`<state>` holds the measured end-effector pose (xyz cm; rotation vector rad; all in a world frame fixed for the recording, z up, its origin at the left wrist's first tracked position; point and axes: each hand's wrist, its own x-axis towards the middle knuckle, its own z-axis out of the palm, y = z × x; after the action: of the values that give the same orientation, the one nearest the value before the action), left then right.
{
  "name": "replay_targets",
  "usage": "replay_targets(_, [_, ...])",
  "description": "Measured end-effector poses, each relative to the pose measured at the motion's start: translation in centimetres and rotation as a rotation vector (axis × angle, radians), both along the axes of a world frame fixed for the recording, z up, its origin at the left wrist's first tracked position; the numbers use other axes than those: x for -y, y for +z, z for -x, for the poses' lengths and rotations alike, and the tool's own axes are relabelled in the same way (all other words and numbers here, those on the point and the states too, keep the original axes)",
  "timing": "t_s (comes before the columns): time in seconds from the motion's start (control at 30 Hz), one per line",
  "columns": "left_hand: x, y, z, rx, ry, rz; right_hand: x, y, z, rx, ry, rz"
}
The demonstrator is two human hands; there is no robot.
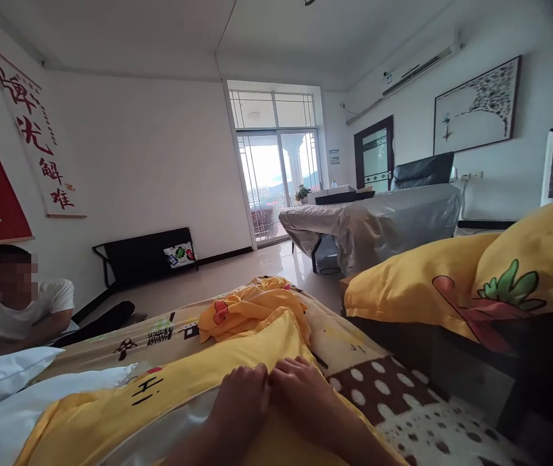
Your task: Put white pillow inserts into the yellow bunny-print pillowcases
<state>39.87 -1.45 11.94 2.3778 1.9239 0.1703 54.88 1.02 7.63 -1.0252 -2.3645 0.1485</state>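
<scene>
A yellow pillowcase [218, 362] printed with "Hi" lies in front of me. The grey-white surface of a pillow [174, 424] shows along its near side, partly inside the yellow cloth. My left hand [241, 391] is closed on the pillowcase near its right end. Right beside it, my right hand [300, 385] is closed on the same cloth, the knuckles of both nearly touching. The fingertips of both hands are hidden under the fists. Just beyond them a crumpled orange-yellow pillowcase [252, 314] rests on the patterned blanket [368, 382].
White pillows [57, 388] lie at the left. A person in a white shirt [57, 301] sits low beyond them. Filled yellow pillows [412, 275] are stacked on a dark surface at the right. Farther back stand a plastic-covered desk [393, 217] and a black chair [422, 171].
</scene>
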Motion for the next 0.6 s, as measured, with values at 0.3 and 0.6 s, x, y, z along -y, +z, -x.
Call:
replay_targets(0.3, [1.0,0.0,2.3,0.025,0.056,-0.007,-1.7,-3.7,-0.4,-0.435,0.116,0.023])
replay_targets(0.6, [2.8,0.3,5.0,-0.09,0.04,-0.073,-1.4,-3.9,-0.3,-0.371,0.186,-0.082])
